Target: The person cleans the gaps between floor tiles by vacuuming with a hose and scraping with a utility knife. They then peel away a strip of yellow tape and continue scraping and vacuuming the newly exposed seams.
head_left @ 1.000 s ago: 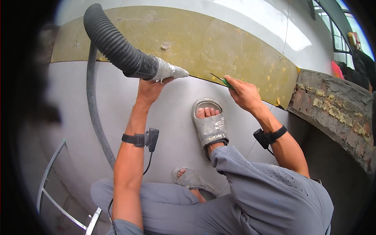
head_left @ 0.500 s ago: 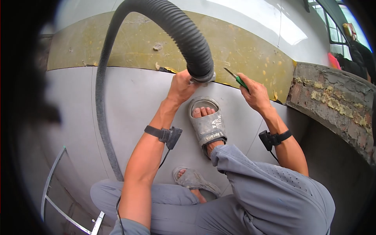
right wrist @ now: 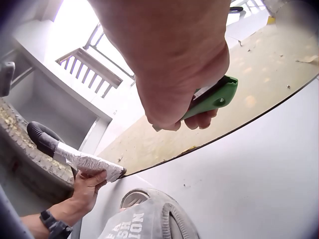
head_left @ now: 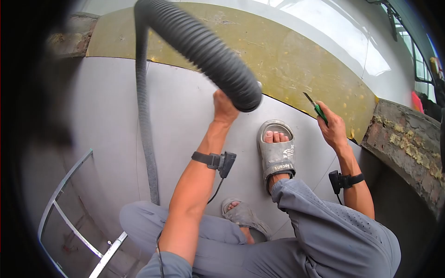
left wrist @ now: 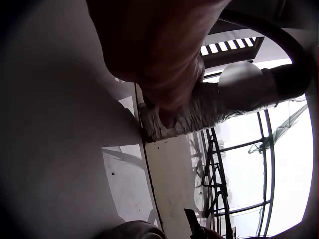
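Observation:
My left hand grips the silver-taped nozzle of a black corrugated vacuum hose. In the head view the hose's bend hides most of the nozzle. The right wrist view shows the nozzle tip right at the seam between the yellowish-brown board and the pale floor tiles. Farther right, my right hand holds a green utility knife. Its dark blade is out, pointing up and left over the board's near edge.
A sandalled foot stands between the hands, the other sandal nearer the body. Rough brickwork borders the board's right end. The hose's thinner length runs down the left, and a metal frame stands at lower left.
My left hand has moved right along the seam with the nozzle, and the hose has swung across in front of it. My right hand has shifted right with the knife, nearer the brickwork.

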### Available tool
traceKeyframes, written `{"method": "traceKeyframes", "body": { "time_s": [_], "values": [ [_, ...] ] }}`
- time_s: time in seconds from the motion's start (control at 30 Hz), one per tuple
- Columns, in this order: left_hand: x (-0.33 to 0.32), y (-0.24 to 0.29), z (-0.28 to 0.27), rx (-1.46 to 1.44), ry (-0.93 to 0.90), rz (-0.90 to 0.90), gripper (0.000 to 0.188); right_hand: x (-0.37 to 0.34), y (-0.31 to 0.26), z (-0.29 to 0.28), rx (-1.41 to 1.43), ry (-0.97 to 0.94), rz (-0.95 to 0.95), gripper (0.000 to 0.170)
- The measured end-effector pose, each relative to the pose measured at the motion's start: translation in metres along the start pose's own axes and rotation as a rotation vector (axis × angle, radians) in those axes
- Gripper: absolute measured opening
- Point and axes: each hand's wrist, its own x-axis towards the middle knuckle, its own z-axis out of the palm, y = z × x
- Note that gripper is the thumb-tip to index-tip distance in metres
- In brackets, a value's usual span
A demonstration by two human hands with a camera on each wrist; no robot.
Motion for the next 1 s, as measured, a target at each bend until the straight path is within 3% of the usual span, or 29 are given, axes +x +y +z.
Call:
{"method": "traceKeyframes", "body": {
  "time_s": [0.03, 0.1, 0.17, 0.2, 0.23, 0.3, 0.43, 0.5, 0.57, 0.63, 0.8, 0.9, 1.0],
  "values": [
    [-0.002, -0.035, -0.011, -0.026, 0.032, 0.012, 0.027, 0.001, -0.001, 0.002, -0.012, 0.0, -0.019, 0.045],
    [0.027, 0.036, -0.067, 0.415, -0.139, -0.103, 0.017, 0.005, -0.005, 0.001, -0.029, 0.002, -0.04, 0.045],
    [0.022, 0.001, -0.094, 0.251, 0.032, 0.089, 0.013, 0.009, -0.015, 0.002, -0.043, -0.027, -0.029, 0.045],
    [0.035, 0.033, -0.107, 0.037, 0.025, 0.039, 0.013, 0.01, -0.017, 0.004, -0.043, -0.028, -0.028, 0.045],
    [0.029, 0.026, -0.107, -0.187, 0.154, -0.103, 0.019, 0.012, -0.018, 0.005, -0.024, -0.016, -0.06, 0.045],
    [0.02, 0.01, -0.097, -0.062, 0.26, -0.327, 0.021, 0.013, -0.019, 0.008, -0.009, -0.006, -0.094, 0.045],
    [0.013, 0.024, -0.07, 0.041, 0.269, -0.319, 0.018, 0.019, -0.024, 0.018, -0.037, -0.029, -0.114, 0.044],
    [0.014, 0.032, -0.066, -0.019, 0.108, -0.086, 0.018, 0.02, -0.025, 0.02, -0.047, -0.021, -0.125, 0.044],
    [0.001, 0.0, -0.054, 0.064, 0.097, -0.074, 0.016, 0.021, -0.027, 0.022, -0.031, -0.04, -0.139, 0.045],
    [0.0, -0.001, -0.052, 0.405, 0.154, 0.024, 0.017, 0.021, -0.03, 0.02, -0.035, -0.047, -0.136, 0.046],
    [0.033, 0.025, -0.092, -0.203, 0.063, -0.073, 0.023, 0.017, -0.027, 0.018, -0.051, -0.043, -0.114, 0.046],
    [0.022, 0.014, -0.079, -0.041, 0.04, -0.204, 0.026, 0.016, -0.029, 0.018, -0.021, -0.071, -0.132, 0.046],
    [0.015, 0.014, -0.07, -0.074, 0.094, -0.107, 0.029, 0.021, -0.033, 0.023, -0.02, -0.077, -0.157, 0.047]
  ]
}}
